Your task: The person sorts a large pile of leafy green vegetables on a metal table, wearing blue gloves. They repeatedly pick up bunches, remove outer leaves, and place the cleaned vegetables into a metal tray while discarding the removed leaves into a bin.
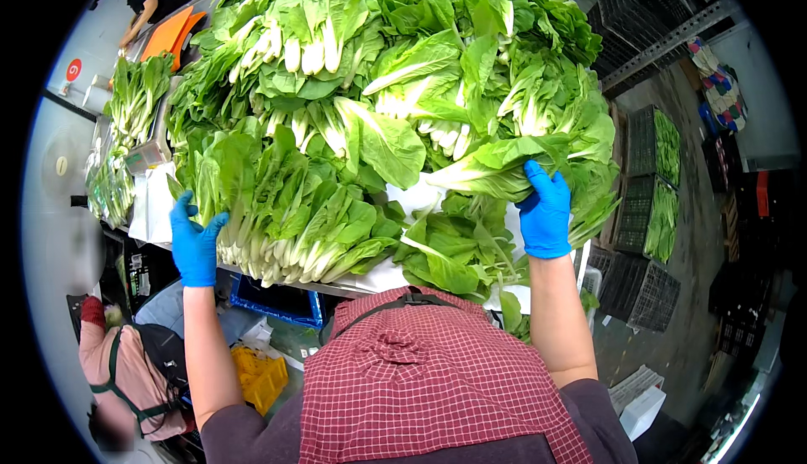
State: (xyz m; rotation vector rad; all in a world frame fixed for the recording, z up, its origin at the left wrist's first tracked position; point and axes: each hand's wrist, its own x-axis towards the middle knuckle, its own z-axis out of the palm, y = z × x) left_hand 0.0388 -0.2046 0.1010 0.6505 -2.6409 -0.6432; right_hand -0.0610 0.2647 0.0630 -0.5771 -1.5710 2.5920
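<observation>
My left hand (194,237), in a blue glove, is at the left end of a row of leafy greens (302,212) with pale stems towards me; its fingers are spread, and whether they grip a leaf I cannot tell. On the right, my right hand (545,212), gloved too, has its thumb over a bunch of greens (498,164) with white stems pointing left. Behind both hands rises a large heap of leafy greens (416,73). Loose leaves (447,256) lie near the table's front edge, between the row and my right hand.
Black crates with greens (662,212) stand on the floor at right, near stacked black crates (643,10). A scale (148,155) and more greens (135,101) are at left. A blue crate (277,303) and a yellow crate (258,376) sit below. Other people are at left.
</observation>
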